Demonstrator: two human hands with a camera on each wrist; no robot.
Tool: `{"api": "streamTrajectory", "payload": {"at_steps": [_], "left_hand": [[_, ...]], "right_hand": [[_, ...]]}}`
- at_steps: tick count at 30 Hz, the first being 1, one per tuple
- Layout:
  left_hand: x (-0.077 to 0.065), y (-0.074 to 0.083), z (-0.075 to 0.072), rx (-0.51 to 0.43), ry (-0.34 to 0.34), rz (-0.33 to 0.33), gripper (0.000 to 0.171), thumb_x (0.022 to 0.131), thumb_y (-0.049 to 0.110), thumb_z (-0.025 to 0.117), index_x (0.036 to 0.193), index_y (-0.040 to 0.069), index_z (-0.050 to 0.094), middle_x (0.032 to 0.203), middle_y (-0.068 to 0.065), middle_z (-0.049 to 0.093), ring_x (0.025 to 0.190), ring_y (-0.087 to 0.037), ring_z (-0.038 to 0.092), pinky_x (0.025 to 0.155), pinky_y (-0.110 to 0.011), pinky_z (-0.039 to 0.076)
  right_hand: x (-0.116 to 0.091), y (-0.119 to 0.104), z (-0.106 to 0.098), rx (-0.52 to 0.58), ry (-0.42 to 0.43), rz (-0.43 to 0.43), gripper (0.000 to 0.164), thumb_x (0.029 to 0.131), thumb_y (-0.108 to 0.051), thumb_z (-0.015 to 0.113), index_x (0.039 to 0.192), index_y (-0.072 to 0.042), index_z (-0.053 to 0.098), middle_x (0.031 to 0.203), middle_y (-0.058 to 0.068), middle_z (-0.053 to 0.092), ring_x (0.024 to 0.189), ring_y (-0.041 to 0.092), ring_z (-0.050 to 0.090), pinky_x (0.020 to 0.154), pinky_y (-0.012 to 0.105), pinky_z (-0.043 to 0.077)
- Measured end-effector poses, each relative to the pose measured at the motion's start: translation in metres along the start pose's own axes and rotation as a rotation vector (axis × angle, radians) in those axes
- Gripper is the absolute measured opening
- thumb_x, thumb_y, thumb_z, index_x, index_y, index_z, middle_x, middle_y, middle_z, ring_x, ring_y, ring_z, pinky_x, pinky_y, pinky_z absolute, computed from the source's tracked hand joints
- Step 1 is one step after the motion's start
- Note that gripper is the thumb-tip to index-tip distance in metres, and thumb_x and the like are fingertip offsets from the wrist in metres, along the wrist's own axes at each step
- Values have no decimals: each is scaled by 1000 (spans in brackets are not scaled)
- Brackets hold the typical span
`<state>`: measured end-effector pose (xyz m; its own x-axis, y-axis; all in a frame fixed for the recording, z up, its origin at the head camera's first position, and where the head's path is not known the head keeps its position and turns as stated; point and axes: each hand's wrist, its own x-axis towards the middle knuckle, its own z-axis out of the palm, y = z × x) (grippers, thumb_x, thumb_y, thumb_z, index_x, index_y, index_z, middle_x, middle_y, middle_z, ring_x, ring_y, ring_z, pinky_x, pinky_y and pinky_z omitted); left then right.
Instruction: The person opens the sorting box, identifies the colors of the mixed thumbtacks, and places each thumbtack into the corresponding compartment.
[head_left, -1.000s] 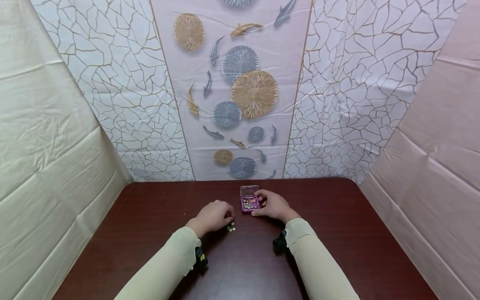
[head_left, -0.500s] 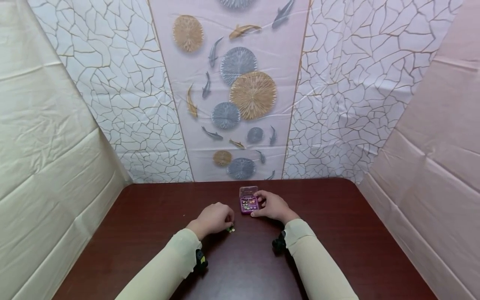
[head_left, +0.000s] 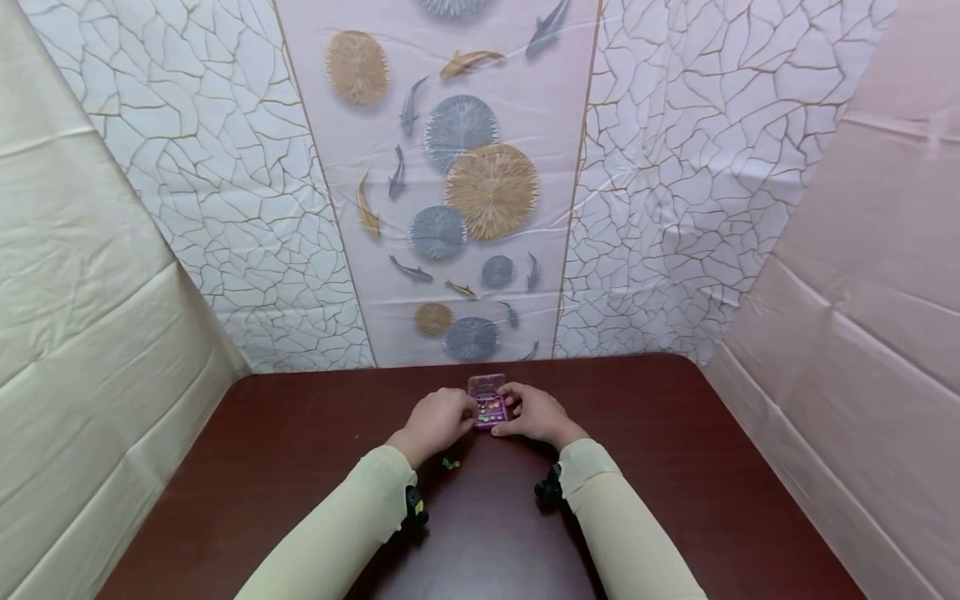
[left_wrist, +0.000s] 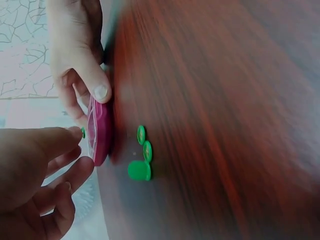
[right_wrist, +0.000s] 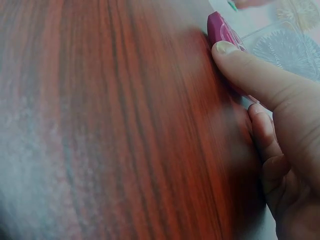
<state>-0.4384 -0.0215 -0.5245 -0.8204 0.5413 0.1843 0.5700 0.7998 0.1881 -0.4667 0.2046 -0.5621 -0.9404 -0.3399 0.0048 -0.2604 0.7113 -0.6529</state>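
Observation:
A small magenta case lies on the table, its clear lid raised at the back. Several small coloured pieces sit inside its compartments. My right hand grips the case's right side, thumb at the near corner. Over the left part of the case is my left hand; in the left wrist view its thumb and finger pinch a small green disc, mostly hidden by the fingertips. Nearer me on the table lie two green discs with patterned faces and a plain green piece.
The dark red-brown table ends at a patterned cloth hung behind it. Plain beige cloth walls close in both sides. The loose green pieces lie below the left wrist.
My left hand has moved from the loose pieces up and right to the case, carrying a green disc. Fewer pieces lie on the table. My right hand keeps its grip on the case.

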Motion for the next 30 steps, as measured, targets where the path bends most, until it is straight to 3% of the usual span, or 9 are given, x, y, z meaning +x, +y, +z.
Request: {"api": "streamTrajectory", "payload": {"at_steps": [6, 15, 30], "left_hand": [[8, 1, 6, 5, -32, -54, 8, 90, 25, 70, 83, 24, 74, 81, 9, 69, 69, -6, 57, 65, -34, 57], [16, 2, 8, 8, -51, -68, 7, 89, 27, 71, 82, 26, 73, 80, 10, 69, 69, -5, 57, 66, -34, 56], [12, 2, 8, -8, -32, -76, 8, 90, 27, 70, 83, 25, 74, 81, 10, 70, 68, -4, 57, 66, -33, 57]], "right_hand": [[-1, -3, 2, 5, -7, -22, 77, 68, -48, 86, 134, -22, 56, 112, -2, 62, 90, 11, 57, 79, 39, 52], [0, 1, 0, -16, 9, -2, 76, 67, -49, 87, 133, -26, 57, 111, -5, 62, 87, 9, 56, 78, 38, 51], [-1, -1, -1, -8, 7, -6, 75, 68, -46, 87, 133, -22, 57, 112, -1, 63, 89, 12, 57, 79, 40, 51]]}}
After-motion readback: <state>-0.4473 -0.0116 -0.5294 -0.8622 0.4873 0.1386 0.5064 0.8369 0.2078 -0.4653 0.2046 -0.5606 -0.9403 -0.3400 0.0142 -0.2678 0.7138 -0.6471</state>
